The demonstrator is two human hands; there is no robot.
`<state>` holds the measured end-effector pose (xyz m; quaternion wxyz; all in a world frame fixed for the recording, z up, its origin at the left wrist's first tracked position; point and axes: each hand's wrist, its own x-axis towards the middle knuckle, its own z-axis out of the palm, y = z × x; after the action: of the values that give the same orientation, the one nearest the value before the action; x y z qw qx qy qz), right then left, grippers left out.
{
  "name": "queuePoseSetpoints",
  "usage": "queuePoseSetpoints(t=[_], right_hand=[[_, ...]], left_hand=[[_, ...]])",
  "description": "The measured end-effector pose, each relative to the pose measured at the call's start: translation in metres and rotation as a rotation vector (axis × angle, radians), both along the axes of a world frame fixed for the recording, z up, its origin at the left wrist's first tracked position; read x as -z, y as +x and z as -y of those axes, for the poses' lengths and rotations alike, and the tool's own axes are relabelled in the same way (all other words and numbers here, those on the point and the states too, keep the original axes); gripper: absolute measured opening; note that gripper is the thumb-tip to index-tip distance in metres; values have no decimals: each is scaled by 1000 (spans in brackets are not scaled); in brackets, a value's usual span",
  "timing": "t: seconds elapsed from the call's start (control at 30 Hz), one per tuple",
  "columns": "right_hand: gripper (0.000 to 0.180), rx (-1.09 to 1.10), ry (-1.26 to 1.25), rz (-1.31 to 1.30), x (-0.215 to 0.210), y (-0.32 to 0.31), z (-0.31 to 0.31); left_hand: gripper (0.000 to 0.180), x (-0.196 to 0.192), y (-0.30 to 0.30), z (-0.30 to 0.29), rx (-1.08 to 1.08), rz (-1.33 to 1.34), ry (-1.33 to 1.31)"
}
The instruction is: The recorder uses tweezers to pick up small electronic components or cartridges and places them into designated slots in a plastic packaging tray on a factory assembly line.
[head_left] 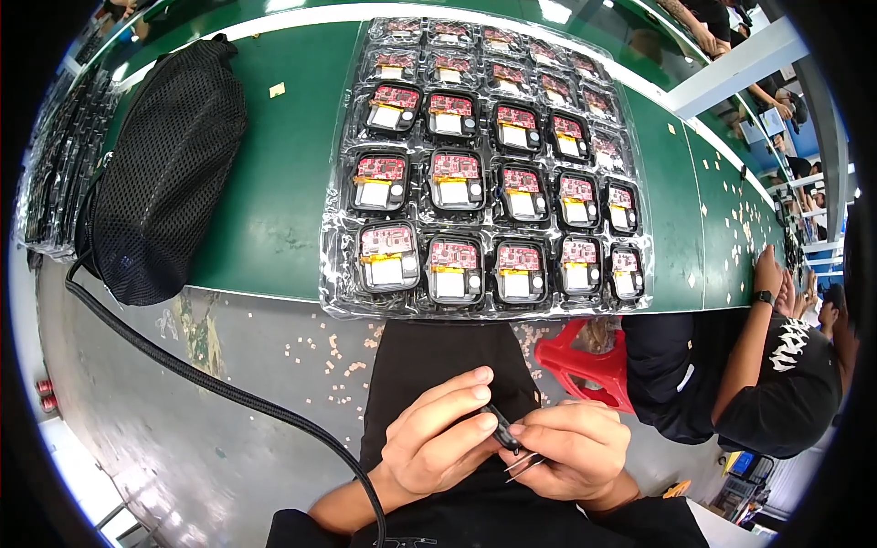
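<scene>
Above the lap point(443, 370), left hand point(434, 443) facing right hand point(577, 449), fingers point(481, 421) pinching black piece point(501, 430) and tweezers point(523, 466)

Green tabletop point(283, 196), wide clear plastic tray point(338, 256) reaching the front edge, black mesh bag point(164, 178) to its left, lone pale square point(277, 90) between them, more small squares point(747, 230) scattered rightward.

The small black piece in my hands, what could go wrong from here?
The small black piece is held between the left hand and right hand above the lap, so it might slip and drop to the floor. The thin metal prongs at the right hand sit close by and could scratch it. The black cord crosses the left forearm in view and might snag.
</scene>
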<state>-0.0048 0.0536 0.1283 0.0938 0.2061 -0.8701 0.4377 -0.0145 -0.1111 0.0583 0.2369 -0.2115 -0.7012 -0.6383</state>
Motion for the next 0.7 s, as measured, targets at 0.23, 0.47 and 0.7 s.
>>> queuePoseSetpoints(t=[0.23, 0.47, 0.7], right_hand=[[32, -21, -6, -12, 2, 0, 1], [32, -5, -4, -7, -1, 0, 3], [31, -14, -14, -17, 1, -1, 5]], left_hand=[[44, 2, 1, 3, -2, -6, -26], [44, -1, 0, 1, -6, 7, 11], [44, -1, 1, 6, -17, 6, -11]])
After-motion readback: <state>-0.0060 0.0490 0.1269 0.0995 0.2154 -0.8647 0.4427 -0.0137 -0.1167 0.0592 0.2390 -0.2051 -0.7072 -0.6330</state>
